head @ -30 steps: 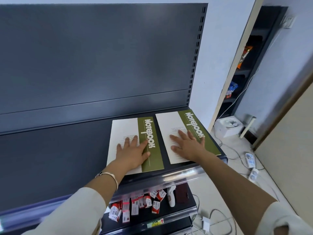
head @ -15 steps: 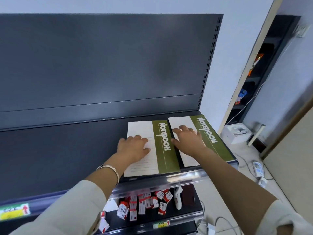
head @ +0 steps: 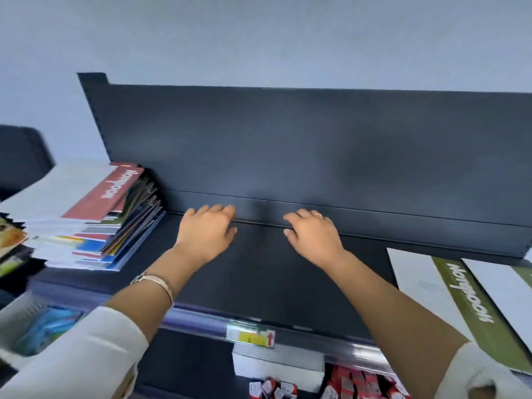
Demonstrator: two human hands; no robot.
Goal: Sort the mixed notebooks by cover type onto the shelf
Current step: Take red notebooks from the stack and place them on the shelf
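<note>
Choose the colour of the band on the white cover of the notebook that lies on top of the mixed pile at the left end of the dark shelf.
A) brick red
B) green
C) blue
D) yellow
A: the top white-covered notebook of the pile on the dark metal shelf carries a brick-red band, while the green-banded white notebooks lie at the right end.

Off-white left sleeve (head: 72,355) and right sleeve (head: 486,375), both ending well back from the fingers. Thin silvery bangle (head: 157,283) just behind the left hand (head: 205,234), slim ring (head: 318,215) on a right hand (head: 312,237) finger.
</note>
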